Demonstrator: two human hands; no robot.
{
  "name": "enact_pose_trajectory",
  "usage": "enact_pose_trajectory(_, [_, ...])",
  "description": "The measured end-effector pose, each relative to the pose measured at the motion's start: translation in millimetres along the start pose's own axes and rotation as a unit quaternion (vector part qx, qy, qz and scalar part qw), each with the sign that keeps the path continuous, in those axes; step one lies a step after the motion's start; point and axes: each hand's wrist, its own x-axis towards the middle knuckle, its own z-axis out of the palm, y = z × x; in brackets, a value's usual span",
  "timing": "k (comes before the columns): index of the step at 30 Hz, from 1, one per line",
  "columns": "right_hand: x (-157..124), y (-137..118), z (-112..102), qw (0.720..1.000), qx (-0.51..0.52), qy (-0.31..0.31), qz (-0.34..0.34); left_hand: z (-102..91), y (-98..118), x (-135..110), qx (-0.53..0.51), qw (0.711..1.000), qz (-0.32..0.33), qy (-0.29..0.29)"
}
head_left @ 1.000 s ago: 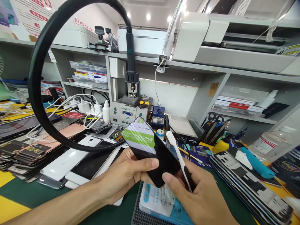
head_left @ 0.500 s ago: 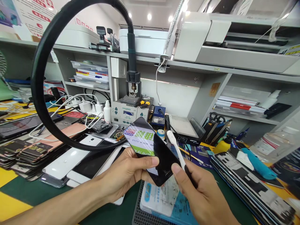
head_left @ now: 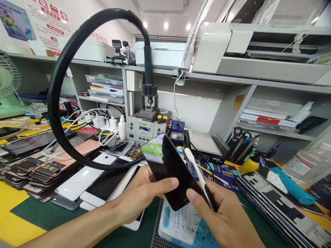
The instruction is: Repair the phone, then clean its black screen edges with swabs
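A black smartphone (head_left: 170,172) is held tilted above the bench, its glossy screen side up and mirroring a patch of green and white. My left hand (head_left: 147,193) is closed around its left side, thumb lying on the glass. With my right hand (head_left: 217,210) I grip a white and black toothbrush (head_left: 198,170), head pointing up and away. The right thumb also presses on the phone's lower right edge. Below the phone lies a blue and white plastic box (head_left: 178,227), partly hidden by my right hand.
Stacked phone parts (head_left: 43,175) and white phones (head_left: 85,175) fill the left. A black hose (head_left: 53,93) arches over them from a grey soldering station (head_left: 142,131). On the right lie stacked phone frames (head_left: 281,206), a yellow bottle (head_left: 249,165) and a clear bottle (head_left: 305,163).
The phone has turned slightly in my hands, so its screen now mirrors less of the green and white sign. The camera view has shifted a little; both grips stay the same.
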Motion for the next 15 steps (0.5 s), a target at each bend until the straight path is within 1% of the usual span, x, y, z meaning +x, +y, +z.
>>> enact_pose_trajectory(3, [1.0,5.0,0.1,1.000,-0.013,-0.016,-0.001,0.3,2.7,0.8,-0.012,0.999,0.031,0.025])
enact_pose_trajectory(6, [3.6,8.6,0.2,0.999,-0.032,-0.034,-0.003,2.6,4.8,1.9,-0.023,0.998,0.038,0.051])
enact_pose_trajectory(8, [5.5,7.6,-0.4,0.999,-0.033,-0.013,-0.007,3.2,5.0,2.3,-0.007,0.997,0.046,0.065])
enact_pose_trajectory(11, [6.1,2.6,-3.0,0.999,-0.006,0.045,-0.023,1.4,4.2,2.1,0.043,0.992,0.078,0.088])
enact_pose_trajectory(13, [4.3,0.6,-5.1,0.997,0.026,0.065,-0.025,-0.6,3.9,1.1,0.098,0.983,0.113,0.110])
enact_pose_trajectory(15, [0.9,1.2,-5.9,0.996,0.057,0.073,-0.012,-1.7,4.3,-0.4,0.162,0.966,0.157,0.128])
